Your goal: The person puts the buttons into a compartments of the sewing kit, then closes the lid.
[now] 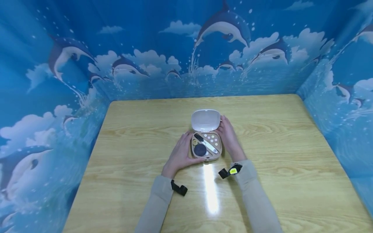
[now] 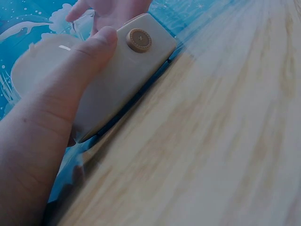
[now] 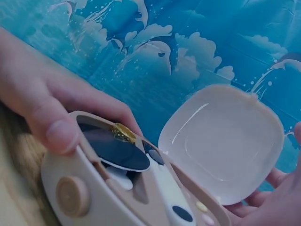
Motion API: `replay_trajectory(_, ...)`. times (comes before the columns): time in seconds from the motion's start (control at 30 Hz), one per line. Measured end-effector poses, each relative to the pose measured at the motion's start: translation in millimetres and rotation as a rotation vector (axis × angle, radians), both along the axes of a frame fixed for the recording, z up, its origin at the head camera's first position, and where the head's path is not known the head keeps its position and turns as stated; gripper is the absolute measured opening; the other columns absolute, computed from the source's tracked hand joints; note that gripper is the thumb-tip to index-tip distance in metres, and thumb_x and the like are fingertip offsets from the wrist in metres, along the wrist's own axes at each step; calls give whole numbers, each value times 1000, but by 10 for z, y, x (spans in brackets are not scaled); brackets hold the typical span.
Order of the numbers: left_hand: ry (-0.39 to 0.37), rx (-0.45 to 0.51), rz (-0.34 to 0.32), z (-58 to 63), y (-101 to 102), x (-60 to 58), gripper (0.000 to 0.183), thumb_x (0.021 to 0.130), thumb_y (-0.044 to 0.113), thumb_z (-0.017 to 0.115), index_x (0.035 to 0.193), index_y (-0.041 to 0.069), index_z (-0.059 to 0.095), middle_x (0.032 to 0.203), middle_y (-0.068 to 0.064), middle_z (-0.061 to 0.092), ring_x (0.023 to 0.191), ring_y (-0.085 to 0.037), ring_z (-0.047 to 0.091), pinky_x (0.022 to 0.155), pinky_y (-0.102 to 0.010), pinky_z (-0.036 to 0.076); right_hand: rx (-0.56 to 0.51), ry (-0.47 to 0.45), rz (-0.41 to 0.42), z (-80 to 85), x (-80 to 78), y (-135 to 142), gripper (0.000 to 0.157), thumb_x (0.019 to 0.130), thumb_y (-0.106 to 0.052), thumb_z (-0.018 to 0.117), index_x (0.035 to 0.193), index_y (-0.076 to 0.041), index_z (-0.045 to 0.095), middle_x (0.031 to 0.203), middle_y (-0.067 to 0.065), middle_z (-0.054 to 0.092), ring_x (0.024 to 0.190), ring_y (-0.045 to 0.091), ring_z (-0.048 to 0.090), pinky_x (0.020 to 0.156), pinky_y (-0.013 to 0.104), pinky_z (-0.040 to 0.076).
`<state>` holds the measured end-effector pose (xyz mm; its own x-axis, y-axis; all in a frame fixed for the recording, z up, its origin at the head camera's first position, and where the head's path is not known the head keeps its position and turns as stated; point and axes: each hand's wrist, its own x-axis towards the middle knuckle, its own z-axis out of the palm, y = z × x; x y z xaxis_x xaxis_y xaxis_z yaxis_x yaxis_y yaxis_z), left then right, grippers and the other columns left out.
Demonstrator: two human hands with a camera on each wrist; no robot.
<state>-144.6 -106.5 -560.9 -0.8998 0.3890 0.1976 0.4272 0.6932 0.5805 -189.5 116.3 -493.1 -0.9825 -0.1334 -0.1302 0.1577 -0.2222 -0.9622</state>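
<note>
Wooden table (image 1: 140, 136), pale yellow grain, strong glare streak near the front edge. One small beige case (image 1: 206, 149) lies on it near the middle, lid (image 1: 205, 120) hinged open and standing up at the far side. Inside: a dark round disc, a slim tool laid diagonally, rows of small pale dots. Blue dolphin-print walls close three sides.

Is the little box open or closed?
Open. The small beige plastic case on the wooden table has its white hinged lid flipped up and back, showing its inside compartments.
</note>
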Motion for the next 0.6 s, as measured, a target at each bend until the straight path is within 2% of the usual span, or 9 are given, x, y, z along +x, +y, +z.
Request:
replay_trajectory(0.13,8,-3,2,-6,-4,6,124,66,85,65,158,15,22,162,-8,26,150,-21,16,123,-43,14,11,52,9,-18,38,-2,59,108,-44,31,146,1,27,148,23,37,140,32,38,118,38,32)
replay_trajectory(0.37,-22,-32,7,-14,-3,18,126,66,88,62,159,16,17,163,-8,23,151,-23,13,123,-43,13,162,125,62,-48,153,42,53,109,-41,27,137,3,35,140,18,41,142,31,33,123,40,19)
replay_trajectory(0.47,-17,-45,6,-14,-8,19,127,66,88,62,160,15,16,163,-9,22,151,-23,13,124,-42,12,151,174,95,-75,192,64,54,109,-39,29,138,5,39,139,19,42,138,30,37,123,43,19)
replay_trajectory(0.6,-16,-55,-1,-12,-13,19,127,67,87,61,159,13,16,163,-10,21,151,-23,13,124,-41,11,94,236,148,-135,239,112,54,108,-34,32,141,9,39,144,27,39,131,23,42,121,47,21)
